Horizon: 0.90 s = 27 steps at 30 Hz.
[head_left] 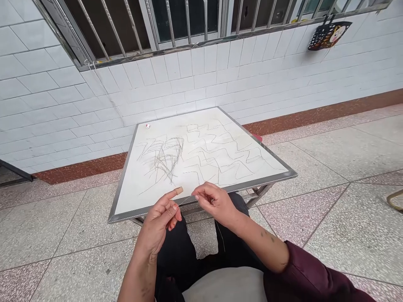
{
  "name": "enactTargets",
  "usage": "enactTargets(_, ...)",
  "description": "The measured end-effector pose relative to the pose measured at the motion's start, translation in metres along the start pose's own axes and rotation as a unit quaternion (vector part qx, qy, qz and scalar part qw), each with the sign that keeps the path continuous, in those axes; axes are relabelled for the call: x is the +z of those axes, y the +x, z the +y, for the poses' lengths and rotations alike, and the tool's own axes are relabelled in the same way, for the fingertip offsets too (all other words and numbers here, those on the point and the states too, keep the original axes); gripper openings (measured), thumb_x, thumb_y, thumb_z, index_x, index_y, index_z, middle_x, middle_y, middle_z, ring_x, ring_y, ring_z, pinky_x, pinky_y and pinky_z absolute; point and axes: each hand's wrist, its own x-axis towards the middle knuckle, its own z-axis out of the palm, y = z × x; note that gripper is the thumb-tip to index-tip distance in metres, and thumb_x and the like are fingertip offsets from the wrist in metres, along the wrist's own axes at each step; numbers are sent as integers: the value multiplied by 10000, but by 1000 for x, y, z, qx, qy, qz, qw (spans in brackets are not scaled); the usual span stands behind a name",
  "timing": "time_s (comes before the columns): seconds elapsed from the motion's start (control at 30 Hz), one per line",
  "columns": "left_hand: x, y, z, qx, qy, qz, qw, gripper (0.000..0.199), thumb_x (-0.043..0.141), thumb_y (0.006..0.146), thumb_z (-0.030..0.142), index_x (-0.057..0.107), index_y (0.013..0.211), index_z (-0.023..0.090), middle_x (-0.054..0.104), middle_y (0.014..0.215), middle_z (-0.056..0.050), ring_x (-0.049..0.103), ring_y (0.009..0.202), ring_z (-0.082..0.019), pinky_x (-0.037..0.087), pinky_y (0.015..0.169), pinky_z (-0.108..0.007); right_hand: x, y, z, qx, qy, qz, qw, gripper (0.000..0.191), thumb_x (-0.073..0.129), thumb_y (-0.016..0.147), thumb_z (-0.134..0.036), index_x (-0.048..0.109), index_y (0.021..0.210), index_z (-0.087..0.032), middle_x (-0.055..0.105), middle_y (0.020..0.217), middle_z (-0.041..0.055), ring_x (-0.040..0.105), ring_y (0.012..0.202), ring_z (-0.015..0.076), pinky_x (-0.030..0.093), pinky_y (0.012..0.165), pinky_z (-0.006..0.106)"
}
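The right hand [215, 204] and the left hand [159, 220] are held up just in front of the near edge of the white surface [277, 178]. A thin strand [186, 200], maybe a hair, runs between them. The right fingers [197, 191] are pinched shut on it, and that pinch seems to keep it from slipping. The left fingers [173, 207] are curled in, and the strand seems to reach them, but it is too thin to tell if they grip it. The left pointing finger sticks out, and its tip has a tan wrap [179, 191], maybe there to guard the skin.

Many dark strands [163, 157] lie on the white surface. Some are in a messy pile on the left part, and others lie in wavy rows on the right part. They may be laid on white so they are easy to see. The hands hide a small bit of the near edge.

A small red and white thing [147, 126] sits at the far left corner of the surface. A red thing [256, 137] pokes out past the far right edge. The person's black trousers [189, 260] are just behind the near edge, with a pale cloth [226, 285] on the lap. Behind the surface are a tiled wall [151, 79] and a barred window [189, 25].
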Motion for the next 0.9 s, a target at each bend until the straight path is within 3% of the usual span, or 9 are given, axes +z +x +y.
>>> enactTargets(0.37,5,-5,-4,-14,11,-20,1000,533,631,808,305,589,1328,195,328,569,70,266,515,-82,151,507,-255,-14,-3,7,-30,67,-99,992,147,576,924,-292,701,905,-215,623,760,6,561,679,124,440,650,243)
enactTargets(0.9,11,-11,8,7,-19,33,999,583,640,818,299,528,1383,206,385,568,63,243,494,-70,126,476,-244,-7,-5,0,-9,66,-43,997,152,556,934,-276,692,879,-234,665,789,9,594,732,146,451,684,271)
